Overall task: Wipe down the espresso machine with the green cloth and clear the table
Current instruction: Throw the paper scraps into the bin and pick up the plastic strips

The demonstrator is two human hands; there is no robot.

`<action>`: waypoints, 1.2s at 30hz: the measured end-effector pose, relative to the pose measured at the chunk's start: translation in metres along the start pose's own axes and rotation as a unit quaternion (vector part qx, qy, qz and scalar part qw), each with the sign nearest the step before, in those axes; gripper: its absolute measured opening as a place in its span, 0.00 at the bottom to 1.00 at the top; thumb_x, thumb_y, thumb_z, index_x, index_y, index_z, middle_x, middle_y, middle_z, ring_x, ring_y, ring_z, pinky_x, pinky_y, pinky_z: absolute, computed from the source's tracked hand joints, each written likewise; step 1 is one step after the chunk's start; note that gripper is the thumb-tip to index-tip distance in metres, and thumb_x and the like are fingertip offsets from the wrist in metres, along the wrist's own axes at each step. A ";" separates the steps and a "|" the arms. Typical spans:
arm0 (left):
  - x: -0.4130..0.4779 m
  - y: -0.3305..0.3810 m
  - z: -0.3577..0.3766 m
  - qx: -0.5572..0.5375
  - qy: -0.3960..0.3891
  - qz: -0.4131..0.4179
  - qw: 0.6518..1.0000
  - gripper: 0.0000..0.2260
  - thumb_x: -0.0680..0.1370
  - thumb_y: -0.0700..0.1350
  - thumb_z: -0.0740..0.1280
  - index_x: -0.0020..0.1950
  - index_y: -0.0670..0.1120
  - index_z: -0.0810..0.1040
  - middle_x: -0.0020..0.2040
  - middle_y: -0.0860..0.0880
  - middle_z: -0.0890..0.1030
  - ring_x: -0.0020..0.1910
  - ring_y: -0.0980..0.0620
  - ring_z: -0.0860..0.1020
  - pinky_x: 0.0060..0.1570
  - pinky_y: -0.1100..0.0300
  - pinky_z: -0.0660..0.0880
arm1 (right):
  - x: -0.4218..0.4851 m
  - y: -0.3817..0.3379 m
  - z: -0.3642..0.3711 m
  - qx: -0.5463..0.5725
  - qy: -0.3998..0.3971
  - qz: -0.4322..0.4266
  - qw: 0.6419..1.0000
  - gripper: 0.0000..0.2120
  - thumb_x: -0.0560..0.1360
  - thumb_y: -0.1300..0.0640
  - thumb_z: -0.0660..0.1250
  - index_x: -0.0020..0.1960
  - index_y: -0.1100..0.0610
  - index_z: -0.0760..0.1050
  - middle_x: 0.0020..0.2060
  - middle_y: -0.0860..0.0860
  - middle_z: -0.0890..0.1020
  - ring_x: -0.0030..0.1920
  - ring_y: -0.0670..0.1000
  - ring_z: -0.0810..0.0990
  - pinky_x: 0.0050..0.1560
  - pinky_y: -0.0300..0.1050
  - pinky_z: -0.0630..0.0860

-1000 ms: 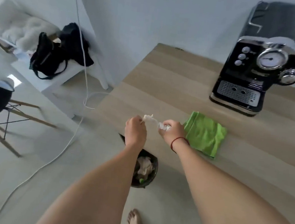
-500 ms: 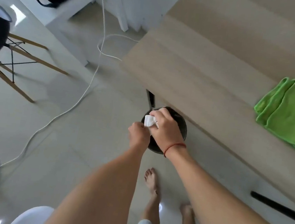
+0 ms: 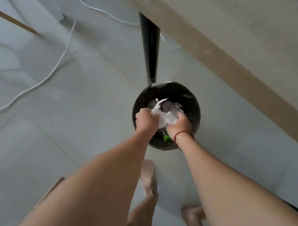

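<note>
Left hand (image 3: 146,120) curled tight on one end of a crumpled white paper (image 3: 163,115); right hand (image 3: 179,125) curled on the other end, so both hands hold the same scrap directly above the open bin (image 3: 196,107). Green cloth and espresso machine: not in view. Judged step: dropping table waste, part of clearing. Risks: paper is light and ragged, so a sideways release or a torn strip could flutter past the rim onto the floor (image 3: 68,121). If damp, a shred might cling to the fingers; dampness cannot be told. The bin looks light and stands just beside the table leg (image 3: 150,47), so a wrist knock could tip it. Materials, left to right: thin white cable (image 3: 63,49), limp, looping over glossy pale tile that reflects light and looks slick under bare feet. Table leg black, smooth, tapering. Bin round, with a wrinkled black liner; inside lie more crumpled white paper and a small green cap (image 3: 166,138). Table (image 3: 246,49) pale wood-grain, matte, with a straight edge.
</note>
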State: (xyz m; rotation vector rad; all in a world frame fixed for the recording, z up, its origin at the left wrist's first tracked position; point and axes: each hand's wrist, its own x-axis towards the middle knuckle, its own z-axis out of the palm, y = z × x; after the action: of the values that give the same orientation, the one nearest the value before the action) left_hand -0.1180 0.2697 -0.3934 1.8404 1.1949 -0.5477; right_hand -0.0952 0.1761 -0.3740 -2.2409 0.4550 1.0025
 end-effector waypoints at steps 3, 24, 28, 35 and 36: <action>0.011 -0.013 0.012 0.026 -0.019 -0.007 0.999 0.13 0.78 0.46 0.66 0.55 0.38 0.79 0.53 0.40 0.80 0.54 0.40 0.79 0.48 0.56 0.74 | 0.008 0.011 0.006 -0.022 -0.043 0.005 0.999 0.28 0.76 0.62 0.63 0.74 0.57 0.61 0.73 0.57 0.65 0.72 0.57 0.66 0.70 0.44 0.63; -0.307 0.199 -0.290 0.153 0.185 0.251 0.938 0.19 0.80 0.51 0.59 0.67 0.44 0.74 0.65 0.43 0.76 0.64 0.42 0.75 0.59 0.54 0.72 | -0.309 -0.223 -0.225 -0.047 0.080 -0.307 0.947 0.23 0.79 0.56 0.60 0.73 0.60 0.66 0.69 0.59 0.72 0.70 0.57 0.70 0.70 0.46 0.65; -0.368 0.266 -0.270 0.173 0.169 0.344 0.907 0.19 0.79 0.52 0.60 0.67 0.44 0.74 0.64 0.43 0.77 0.62 0.42 0.75 0.57 0.53 0.72 | -0.334 -0.206 -0.310 -0.041 0.160 -0.293 0.942 0.26 0.78 0.54 0.60 0.75 0.59 0.61 0.71 0.59 0.69 0.72 0.57 0.67 0.70 0.46 0.65; -0.467 0.337 -0.148 0.217 0.083 0.469 0.852 0.20 0.80 0.52 0.60 0.67 0.43 0.73 0.66 0.43 0.76 0.65 0.42 0.74 0.59 0.53 0.72 | -0.351 -0.085 -0.437 0.015 0.286 -0.199 0.937 0.25 0.77 0.55 0.61 0.72 0.61 0.65 0.69 0.60 0.70 0.69 0.59 0.69 0.68 0.49 0.68; -0.478 0.339 -0.125 0.223 0.068 0.478 0.847 0.19 0.80 0.52 0.60 0.67 0.43 0.74 0.65 0.43 0.76 0.64 0.42 0.74 0.59 0.53 0.72 | -0.349 -0.061 -0.450 0.034 0.296 -0.184 0.937 0.25 0.77 0.55 0.61 0.72 0.61 0.65 0.69 0.60 0.71 0.69 0.58 0.70 0.68 0.49 0.68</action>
State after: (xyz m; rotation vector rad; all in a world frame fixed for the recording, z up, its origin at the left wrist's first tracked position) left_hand -0.0400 0.0660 0.1652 2.5935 0.0891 -0.1041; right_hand -0.0470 -0.0625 0.1442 -2.4182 0.2897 0.1055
